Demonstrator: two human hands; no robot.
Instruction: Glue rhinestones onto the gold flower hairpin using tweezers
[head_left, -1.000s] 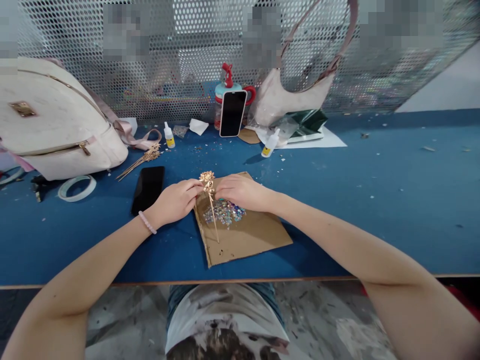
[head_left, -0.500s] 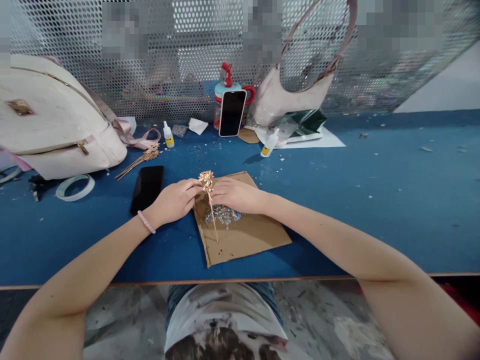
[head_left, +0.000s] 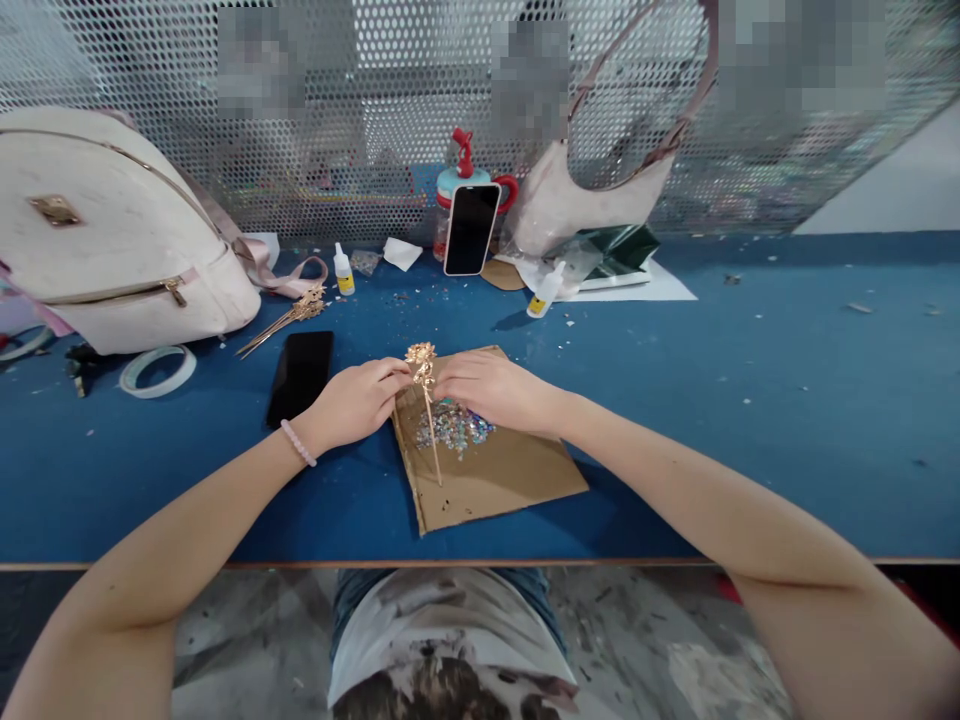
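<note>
A gold hair stick (head_left: 431, 430) with a flower-shaped head slants over the cardboard sheet (head_left: 510, 475), its thin shaft pointing toward me. My left hand (head_left: 364, 400), wearing a pink bead bracelet, pinches it near the flower head. Just right of the flower, my right hand (head_left: 506, 390) hovers low over the cardboard with fingers bent together. Its thumb and fingertips are partly hidden, and whatever they may hold is too small to make out. Beneath the right fingers lies a pile of small shiny rhinestones (head_left: 457, 430), partly covered by the hand.
A black phone (head_left: 300, 378) lies left of the cardboard. Farther back are more gold hair sticks (head_left: 289, 318), a tape roll (head_left: 157, 372), two glue bottles (head_left: 343, 270), a propped phone (head_left: 472, 230) against a cup, a white backpack (head_left: 127, 240) and a handbag (head_left: 585, 195).
My right hand has drawn slightly right, away from the flower head, uncovering more of the rhinestones. My left hand keeps its hold on the hair stick. The whole view has shifted a little.
</note>
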